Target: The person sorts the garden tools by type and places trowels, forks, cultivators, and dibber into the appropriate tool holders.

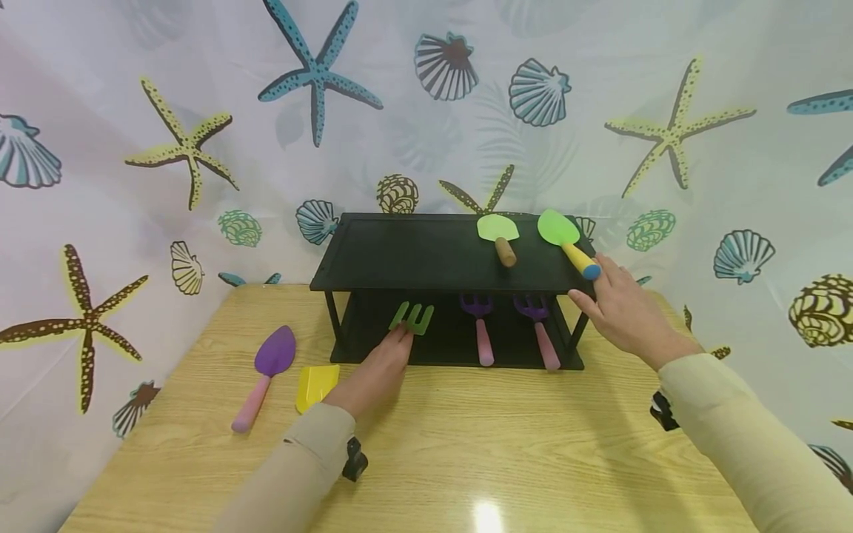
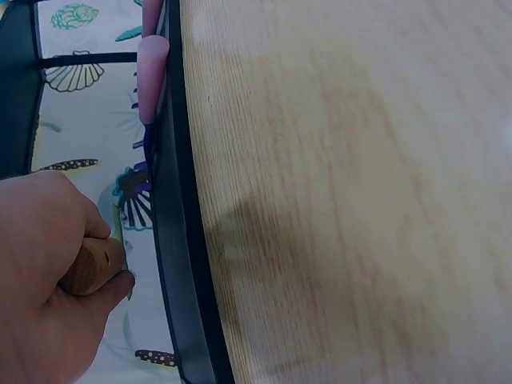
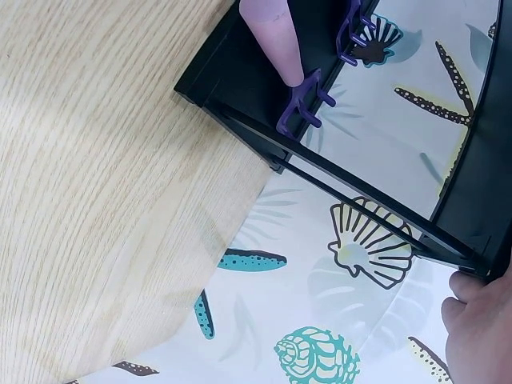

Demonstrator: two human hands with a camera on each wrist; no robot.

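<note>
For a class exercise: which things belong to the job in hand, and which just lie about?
In the job:
left hand, gripping green fork
right hand, touching black two-tier shelf

Apparently lying about:
two purple forks
two green trowels
purple trowel
yellow scoop

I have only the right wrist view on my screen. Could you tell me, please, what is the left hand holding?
Observer: The left hand grips a green fork by its wooden handle.
Operator: Thank you. What is lying on top of the black rack?
Observer: Two green trowels, side by side.
Operator: And on the table, to the left of the left hand?
Observer: A purple trowel and a yellow scoop lie there.
</note>
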